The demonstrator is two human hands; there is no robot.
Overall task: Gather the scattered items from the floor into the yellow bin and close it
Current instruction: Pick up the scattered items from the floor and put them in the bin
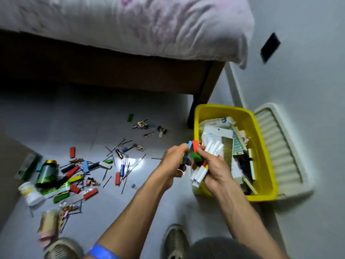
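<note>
Holding a small clutch of coloured lighters (193, 148) between them, both hands hover just left of the yellow bin (261, 146), near its front-left corner. The left hand (172, 161) has its grip curled tight round blue and yellow lighters, thumb on top. The right hand (214, 167) has its grip closed on a bundle of white tubes (200, 172) together with a green lighter and a red one; the tubes stick out above and below its fingers.

The bin stands on the floor against the wall, beside the leg of the bed (130, 25), already part filled with packets and papers. Its pale lid (280, 146) lies open, leaning at the wall on the bin's right.

To the left, many scattered items (84, 171) still lie across the floor (65, 118): red and green lighters, thin dark pins, a green bottle (45, 173), a white jar (30, 193), small clips.
</note>
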